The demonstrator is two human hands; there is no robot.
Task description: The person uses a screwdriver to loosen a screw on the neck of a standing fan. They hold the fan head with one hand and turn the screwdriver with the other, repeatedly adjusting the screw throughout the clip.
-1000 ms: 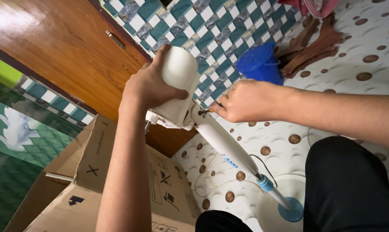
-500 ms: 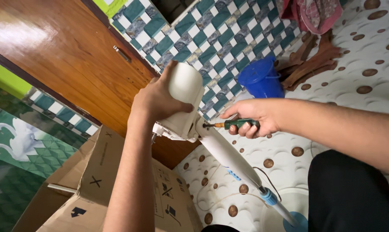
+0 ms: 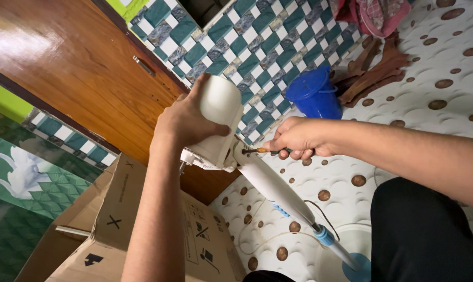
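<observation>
At frame centre, a white fan motor housing (image 3: 218,122) is gripped by the left hand (image 3: 181,122); a screwdriver (image 3: 260,151) is clasped in the right hand's (image 3: 299,138) closed fingers, its tip set against the housing.

I've only got the one head view, looking steeply down and tilted, close over the left hand (image 3: 187,122) and right hand (image 3: 299,138). It faces the tiled wall (image 3: 257,42) and dotted floor (image 3: 419,99), cardboard box (image 3: 158,230) at lower left.
</observation>
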